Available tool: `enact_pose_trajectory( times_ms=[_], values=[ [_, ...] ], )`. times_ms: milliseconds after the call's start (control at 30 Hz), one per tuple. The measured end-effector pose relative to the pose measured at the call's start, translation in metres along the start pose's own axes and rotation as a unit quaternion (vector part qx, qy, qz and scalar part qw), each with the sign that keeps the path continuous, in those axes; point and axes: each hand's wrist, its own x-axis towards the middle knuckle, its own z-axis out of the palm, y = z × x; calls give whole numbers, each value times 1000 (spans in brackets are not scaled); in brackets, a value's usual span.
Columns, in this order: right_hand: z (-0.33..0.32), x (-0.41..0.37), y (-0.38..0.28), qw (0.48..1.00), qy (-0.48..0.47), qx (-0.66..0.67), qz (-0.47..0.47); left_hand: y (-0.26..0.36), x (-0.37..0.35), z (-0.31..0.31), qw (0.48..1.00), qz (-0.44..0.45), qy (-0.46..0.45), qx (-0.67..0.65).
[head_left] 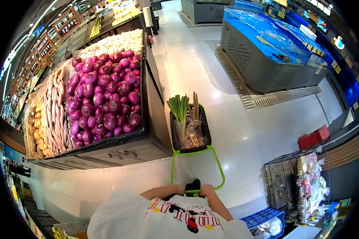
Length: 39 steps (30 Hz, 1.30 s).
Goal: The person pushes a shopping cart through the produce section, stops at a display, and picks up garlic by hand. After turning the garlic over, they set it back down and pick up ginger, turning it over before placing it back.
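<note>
My left hand (178, 190) and my right hand (206, 190) are both closed round the near bar of a green handle (220, 167), close to my body. The handle belongs to a black basket (206, 133) with a green rim, standing on the floor ahead of me. Inside it lie green leafy stalks (178, 107), long brown roots (195, 107) and a clear bag of small brownish items (192, 140). The stalks and roots stick out past the basket's far edge.
At the left, a large stand holds red onions (103, 95), pale tubers (54, 113) and garlic (115, 44). Blue water tanks (273, 38) stand at the right, beside floor grating (243, 93). Nearer right are a wire rack (281, 181) and blue crate (263, 219).
</note>
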Motion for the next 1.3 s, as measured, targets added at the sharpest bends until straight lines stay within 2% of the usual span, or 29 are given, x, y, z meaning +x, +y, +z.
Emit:
enact_pose_trajectory(
  times_ms=[33,100,133,200,233,333,400,433,467,500,633,733,767,833,867,900,967,1000,1033,1100,1167,1200,1300],
  values=[
    [-11,7,11,1000,16,-13,-6,3,3,-11,1000,0,-8,-7],
    [-30,24,35,999,32,-22,-13,-1,28,-19,993,-73,86,-29],
    [-38,32,44,998,46,-30,-20,-6,41,-21,993,-74,85,-34],
    [-61,47,49,998,39,-33,-34,-20,54,-23,975,-115,188,-24],
    [-71,53,48,998,38,-36,-44,-22,47,-32,975,-117,188,-28],
    [-82,86,24,996,58,-60,-41,-47,30,-61,969,-164,179,-35],
    [-104,96,8,994,57,-79,-55,-76,28,-68,976,-183,111,-37],
    [-113,99,1,992,47,-94,-68,-71,12,-80,969,-179,162,-47],
    [-114,105,2,996,31,-61,-51,-76,13,-85,969,-170,173,-51],
    [-103,120,7,997,22,-54,-50,-87,23,-81,970,-160,172,-62],
    [-130,131,36,997,-17,-66,-20,-82,52,-117,975,-147,141,-89],
    [-152,153,53,997,-48,-61,-8,-99,91,-153,997,-59,26,-30],
    [-168,161,57,996,-42,-77,-1,-109,106,-168,997,-52,42,-32],
    [-191,173,69,996,-44,-82,-16,-123,136,-191,991,-40,-75,-105],
    [-204,180,75,994,-48,-94,-12,-122,138,-201,995,-55,-12,-88],
    [-215,188,78,993,-68,-90,-18,-123,140,-213,994,-51,-7,-94],
    [-235,213,82,992,-92,-88,-23,-153,189,-203,987,-47,147,47],
    [-246,222,84,992,-88,-90,-30,-170,207,-206,986,-67,155,-8],
    [-257,230,85,991,-86,-91,-37,-184,215,-213,985,-67,157,-10],
    [-282,247,86,991,-85,-100,-36,-210,229,-227,988,-35,101,-113],
    [-297,261,87,990,-92,-104,-36,-197,168,-281,990,-26,9,-140],
    [-297,272,88,992,-79,-97,-25,-181,115,-324,987,-23,-36,-153],
    [-323,291,82,992,-78,-100,-20,-201,132,-333,988,-9,-3,-152]
  ],
)
